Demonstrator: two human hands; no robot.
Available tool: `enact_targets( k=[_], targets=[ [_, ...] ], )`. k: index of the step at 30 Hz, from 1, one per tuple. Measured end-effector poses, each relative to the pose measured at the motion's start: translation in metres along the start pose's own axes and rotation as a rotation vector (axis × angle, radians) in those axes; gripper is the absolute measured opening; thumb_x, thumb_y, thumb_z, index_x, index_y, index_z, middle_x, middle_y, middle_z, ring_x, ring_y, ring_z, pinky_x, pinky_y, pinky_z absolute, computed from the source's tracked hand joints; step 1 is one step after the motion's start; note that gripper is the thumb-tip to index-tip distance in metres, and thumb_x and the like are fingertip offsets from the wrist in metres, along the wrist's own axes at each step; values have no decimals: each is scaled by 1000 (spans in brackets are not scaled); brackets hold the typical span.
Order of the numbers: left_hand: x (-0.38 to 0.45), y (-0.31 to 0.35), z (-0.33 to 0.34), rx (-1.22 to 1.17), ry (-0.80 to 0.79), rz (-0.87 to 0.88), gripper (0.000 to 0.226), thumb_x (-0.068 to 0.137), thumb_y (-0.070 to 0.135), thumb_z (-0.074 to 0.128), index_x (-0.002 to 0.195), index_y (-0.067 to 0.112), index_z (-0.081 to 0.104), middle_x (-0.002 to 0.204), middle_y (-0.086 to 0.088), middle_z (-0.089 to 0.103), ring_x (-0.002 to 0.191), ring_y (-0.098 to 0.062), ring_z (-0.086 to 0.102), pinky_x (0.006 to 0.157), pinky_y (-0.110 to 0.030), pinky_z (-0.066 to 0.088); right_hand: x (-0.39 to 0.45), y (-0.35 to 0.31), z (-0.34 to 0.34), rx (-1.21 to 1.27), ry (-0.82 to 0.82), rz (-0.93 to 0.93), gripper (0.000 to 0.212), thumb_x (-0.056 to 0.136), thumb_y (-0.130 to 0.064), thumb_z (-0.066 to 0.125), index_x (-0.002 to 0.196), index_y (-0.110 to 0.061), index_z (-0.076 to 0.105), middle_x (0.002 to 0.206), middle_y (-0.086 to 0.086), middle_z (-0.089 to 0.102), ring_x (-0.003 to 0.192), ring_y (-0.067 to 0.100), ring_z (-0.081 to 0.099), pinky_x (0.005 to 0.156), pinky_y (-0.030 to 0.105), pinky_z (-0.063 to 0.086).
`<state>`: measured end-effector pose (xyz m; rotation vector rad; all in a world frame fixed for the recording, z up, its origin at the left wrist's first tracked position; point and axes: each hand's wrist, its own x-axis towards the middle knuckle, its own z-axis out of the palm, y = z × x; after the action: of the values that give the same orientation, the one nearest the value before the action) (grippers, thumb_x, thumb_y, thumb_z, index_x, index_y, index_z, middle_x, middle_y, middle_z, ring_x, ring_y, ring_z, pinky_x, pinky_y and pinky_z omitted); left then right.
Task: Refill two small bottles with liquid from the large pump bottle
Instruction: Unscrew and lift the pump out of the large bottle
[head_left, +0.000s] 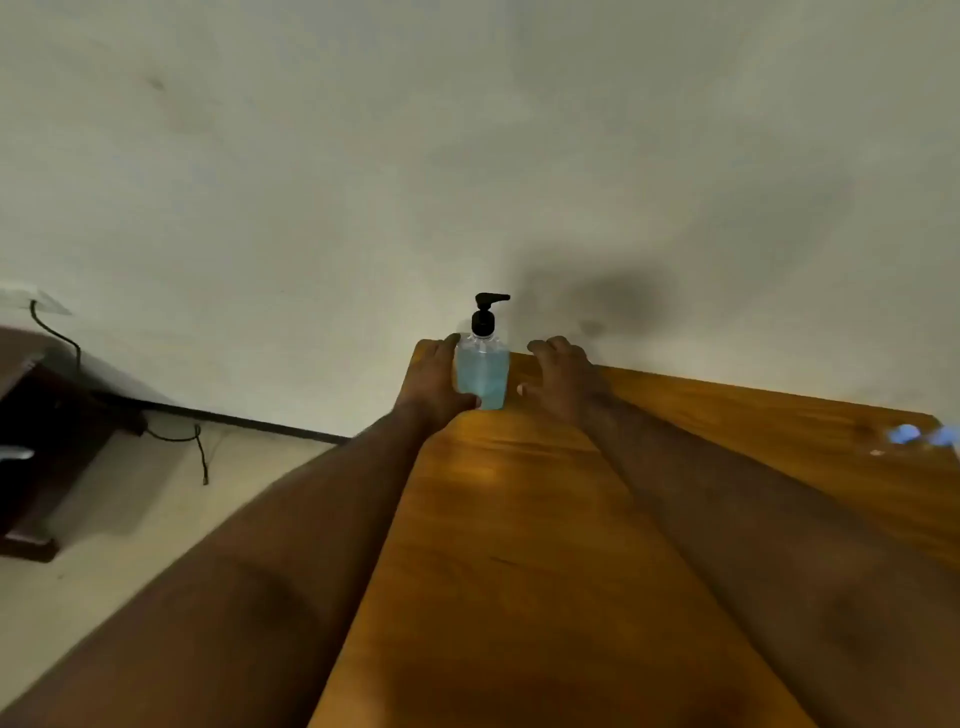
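A clear pump bottle (483, 371) of blue liquid with a black pump head stands upright at the far corner of the wooden table (545, 545). My left hand (434, 379) lies against the bottle's left side, thumb at its base and fingers along its side. My right hand (563, 379) hovers just right of the bottle with fingers spread and curved, a small gap between it and the bottle. Blurred bluish small things (922, 435) lie at the table's far right edge; I cannot tell what they are.
A plain pale wall rises right behind the table. To the left, on the floor, stands dark wooden furniture (41, 441) with a black cable (176, 436) trailing from a wall socket. The table's left edge runs diagonally below my left forearm.
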<state>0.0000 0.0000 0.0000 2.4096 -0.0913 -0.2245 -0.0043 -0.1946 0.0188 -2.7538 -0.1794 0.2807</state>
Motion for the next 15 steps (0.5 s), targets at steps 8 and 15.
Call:
enact_targets(
  k=[8, 15],
  targets=[
    [53, -24, 29, -409, 60, -23, 118, 51, 37, 88, 147, 22, 22, 140, -6, 48, 126, -22, 49, 100, -34, 47, 38, 36, 44, -48, -108, 12, 69, 84, -31, 67, 141, -12, 33, 147, 13, 34, 131, 32, 38, 106, 42, 38],
    [41, -11, 31, -490, 112, -91, 81, 58, 15, 91, 117, 20, 36, 114, -3, 53, 104, -19, 56, 71, -16, 48, 28, 41, 48, 20, -76, 17, 69, 84, -28, 69, 142, -16, 34, 150, 10, 31, 135, 30, 34, 110, 40, 35]
  ],
)
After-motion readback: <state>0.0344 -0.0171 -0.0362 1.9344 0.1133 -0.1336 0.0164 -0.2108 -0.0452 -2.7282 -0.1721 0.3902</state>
